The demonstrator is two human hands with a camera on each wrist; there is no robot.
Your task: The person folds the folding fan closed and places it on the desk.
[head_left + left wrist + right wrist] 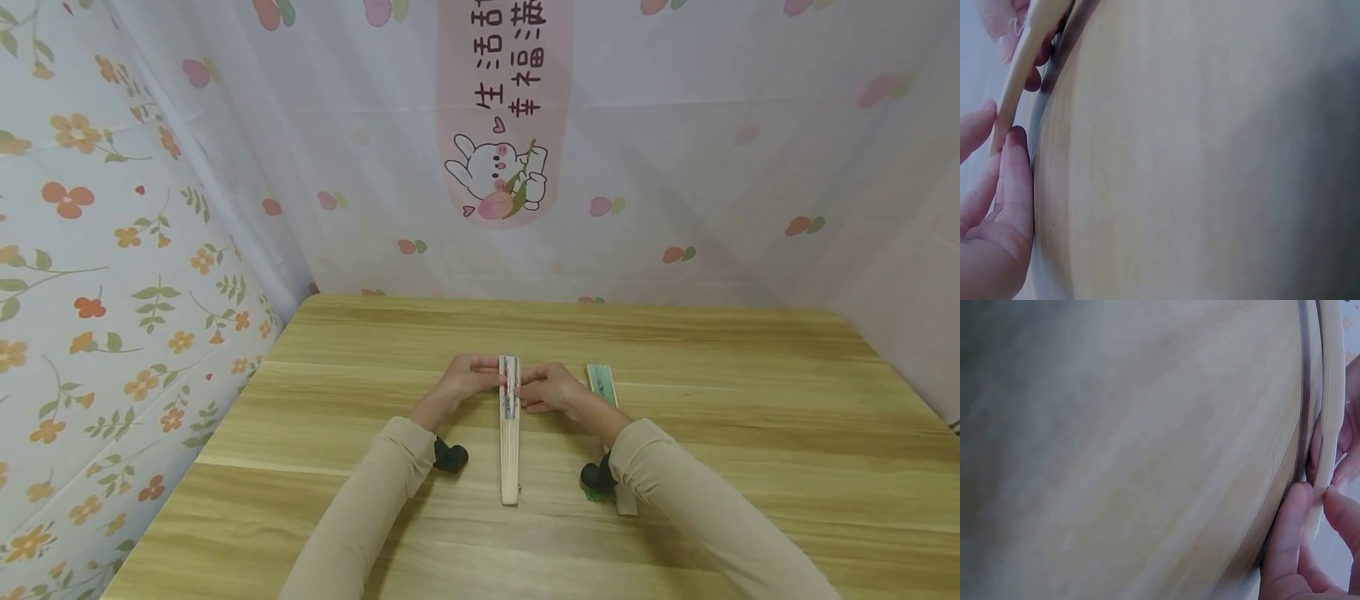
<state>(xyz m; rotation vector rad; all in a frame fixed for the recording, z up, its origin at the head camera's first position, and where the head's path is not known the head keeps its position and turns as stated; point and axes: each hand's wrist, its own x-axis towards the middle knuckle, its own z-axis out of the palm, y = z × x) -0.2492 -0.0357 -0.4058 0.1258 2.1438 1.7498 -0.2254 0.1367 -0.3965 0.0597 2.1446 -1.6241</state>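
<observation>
A folded hand fan, pale wooden ribs below and a printed section at the far end, stands lengthwise before me in the head view. My left hand pinches its far part from the left, thumb on one face and fingers beneath. From the other side my right hand pinches the same part between thumb and fingers. Both wrist views show the fan's thin edge between the fingertips. A second folded fan, with a green printed end, lies on the table to the right, partly hidden by my right forearm and wrist.
The wooden table reaches back to a white printed curtain. A floral curtain hangs along the left side. Dark wrist devices show under both sleeves, and a bit of green lies beside the right one.
</observation>
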